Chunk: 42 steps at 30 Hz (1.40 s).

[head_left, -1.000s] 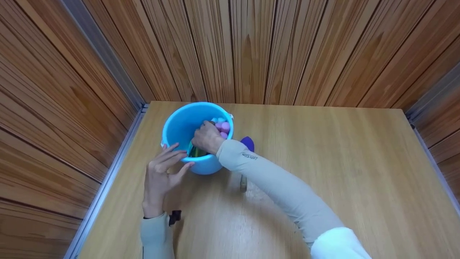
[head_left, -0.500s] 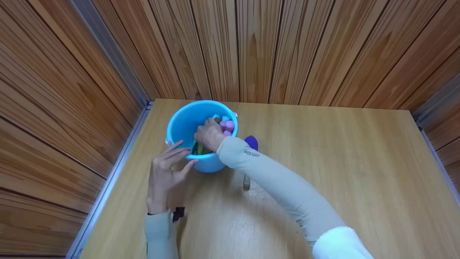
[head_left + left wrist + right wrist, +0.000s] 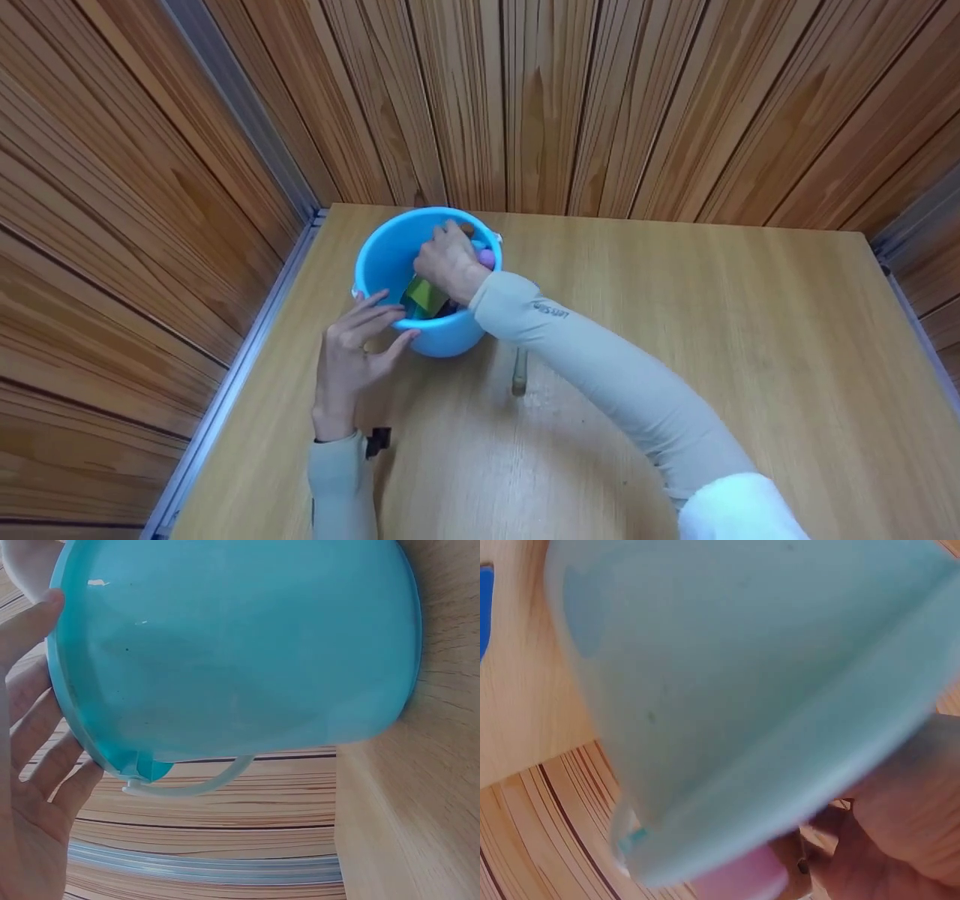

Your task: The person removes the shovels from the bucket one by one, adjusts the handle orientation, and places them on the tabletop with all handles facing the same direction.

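Two hands engage one blue bucket (image 3: 442,341), which stands upright on the table (image 3: 690,375), left of centre in the head view. The left hand (image 3: 349,364), at lower left of the bucket, has its fingers spread, with fingertips and thumb against the rim. The right hand (image 3: 450,261) reaches over the rim; its bent fingers pinch a brown piece (image 3: 467,229) near the bucket's upper-right edge, their exact contact being partly hidden. A green piece (image 3: 425,296) lies inside, at lower centre of the opening; a pinkish-purple piece (image 3: 487,259) sits at the right. A rod-shaped handle (image 3: 519,373) rests on the table below the right sleeve (image 3: 592,349).
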Motion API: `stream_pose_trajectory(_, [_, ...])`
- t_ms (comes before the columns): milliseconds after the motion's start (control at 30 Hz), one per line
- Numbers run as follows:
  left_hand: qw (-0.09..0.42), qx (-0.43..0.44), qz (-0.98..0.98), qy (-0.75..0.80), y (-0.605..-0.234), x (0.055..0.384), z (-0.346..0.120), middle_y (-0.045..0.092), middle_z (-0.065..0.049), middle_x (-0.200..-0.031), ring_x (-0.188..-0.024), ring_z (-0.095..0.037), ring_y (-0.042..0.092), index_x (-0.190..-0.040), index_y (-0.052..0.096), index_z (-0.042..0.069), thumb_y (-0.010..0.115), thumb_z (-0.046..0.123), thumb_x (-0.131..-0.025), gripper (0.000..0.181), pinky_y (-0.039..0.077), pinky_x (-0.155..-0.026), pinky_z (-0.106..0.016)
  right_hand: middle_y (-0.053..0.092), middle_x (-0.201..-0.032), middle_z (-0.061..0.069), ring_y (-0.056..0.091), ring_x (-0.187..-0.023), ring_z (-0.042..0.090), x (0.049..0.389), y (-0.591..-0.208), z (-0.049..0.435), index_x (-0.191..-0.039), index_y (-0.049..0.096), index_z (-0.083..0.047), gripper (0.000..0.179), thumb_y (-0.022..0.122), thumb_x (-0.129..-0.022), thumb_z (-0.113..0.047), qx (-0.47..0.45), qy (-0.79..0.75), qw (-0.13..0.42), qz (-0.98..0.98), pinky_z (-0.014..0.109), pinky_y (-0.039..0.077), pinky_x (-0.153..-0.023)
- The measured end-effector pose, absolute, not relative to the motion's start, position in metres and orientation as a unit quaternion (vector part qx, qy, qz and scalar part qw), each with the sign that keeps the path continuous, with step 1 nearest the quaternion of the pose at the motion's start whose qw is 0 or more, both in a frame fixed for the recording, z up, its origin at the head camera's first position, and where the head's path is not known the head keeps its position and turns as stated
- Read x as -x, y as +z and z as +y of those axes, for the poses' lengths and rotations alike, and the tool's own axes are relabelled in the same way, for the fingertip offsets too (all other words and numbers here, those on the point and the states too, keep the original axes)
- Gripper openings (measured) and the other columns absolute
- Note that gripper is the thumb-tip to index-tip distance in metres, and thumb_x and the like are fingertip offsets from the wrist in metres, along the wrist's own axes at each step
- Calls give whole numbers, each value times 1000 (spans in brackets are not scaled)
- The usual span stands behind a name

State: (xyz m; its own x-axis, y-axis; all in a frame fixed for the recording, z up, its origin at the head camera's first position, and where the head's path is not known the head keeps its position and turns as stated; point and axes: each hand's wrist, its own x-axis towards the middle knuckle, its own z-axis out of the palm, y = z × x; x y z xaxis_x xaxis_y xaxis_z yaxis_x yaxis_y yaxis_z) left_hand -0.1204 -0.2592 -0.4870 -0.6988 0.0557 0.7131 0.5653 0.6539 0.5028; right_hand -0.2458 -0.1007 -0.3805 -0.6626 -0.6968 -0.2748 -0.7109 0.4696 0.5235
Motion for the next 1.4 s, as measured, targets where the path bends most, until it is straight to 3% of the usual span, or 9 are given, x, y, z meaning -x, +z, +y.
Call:
stream_pose_trajectory(167, [336, 178, -844, -379, -488, 119, -259, 82, -2, -115, -130, -32, 70, -115, 84, 15, 93, 22, -85, 32, 43, -120, -56, 73, -98, 8, 68, -88, 24, 241, -366, -90, -121, 74, -10, 31, 71, -103, -35, 425, 294, -25, 856, 37, 65, -87])
stream_pose_trajectory(333, [332, 172, -851, -369, -488, 118, -260, 82, 1, -116, -131, -29, 69, -115, 84, 16, 92, 26, -87, 31, 43, -120, -54, 66, -82, 4, 67, -70, 19, 240, -353, -74, -108, 76, -9, 23, 71, -104, -31, 437, 242, -51, 865, 31, 66, -72])
stream_pose_trajectory(567, [335, 168, -852, -366, -486, 120, -260, 82, 0, -115, -130, -30, 70, -115, 85, 15, 92, 26, -86, 32, 44, -119, -54, 73, -98, 10, 69, -76, 23, 251, -342, -46, -116, 77, -6, 22, 73, -103, -24, 439, 177, -63, 879, 34, 66, -77])
stream_pose_trajectory(700, [331, 167, -854, -365, -486, 121, -259, 82, 0, -115, -131, -28, 69, -115, 84, 15, 92, 27, -87, 32, 44, -120, -53, 73, -107, 16, 71, -85, 28, 257, -336, -26, -120, 76, -4, 24, 74, -102, -19, 426, 91, -27, 900, 39, 66, -80])
stream_pose_trajectory(933, [329, 169, -850, -374, -485, 121, -261, 82, -1, -115, -130, -28, 70, -115, 84, 15, 93, 24, -85, 33, 46, -118, -54, 77, -121, 13, 73, -101, 30, 263, -326, 13, -128, 77, -10, 33, 77, -96, -1, 370, -73, 72, 923, 41, 66, -82])
stream_pose_trajectory(1200, [329, 165, -854, -369, -485, 119, -263, 82, 2, -115, -129, -24, 71, -117, 84, 18, 93, 28, -85, 35, 50, -115, -54, 75, -106, 8, 71, -92, 24, 263, -332, 48, -120, 78, -10, 28, 71, -96, 4, 354, -216, 91, 905, 36, 66, -79])
stream_pose_trajectory(1400, [338, 167, -853, -362, -486, 118, -263, 82, -1, -114, -127, -28, 72, -117, 84, 15, 94, 26, -83, 36, 51, -113, -56, 73, -110, 8, 74, -98, 24, 250, -344, 72, -127, 75, -12, 34, 78, -95, -2, 292, -356, 141, 876, 37, 65, -61])
